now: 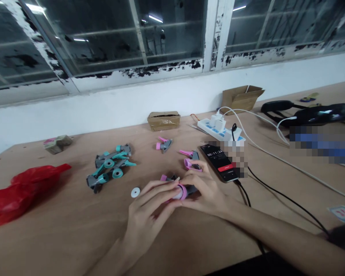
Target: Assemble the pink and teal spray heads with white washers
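Observation:
Between my two hands is a pink-and-grey trigger spray head (184,191), its pink collar facing left. My right hand (208,191) is closed around its grey body, which the fingers partly hide. My left hand (149,205) has its fingertips pressed together at the collar's opening, where something pale shows. A white washer (135,192) lies flat just left of my left hand. Behind my fingers sits another pink-and-grey spray head, mostly covered. Two more pink-and-grey spray heads lie farther back, one at centre (164,145) and one by my right hand (192,158).
Several teal-and-grey spray heads (109,163) are piled left of centre. A red plastic bag (31,188) lies at far left. A phone (220,163) with cables is right of my hands, before a white power strip (220,130). Cardboard boxes (163,122) stand by the wall.

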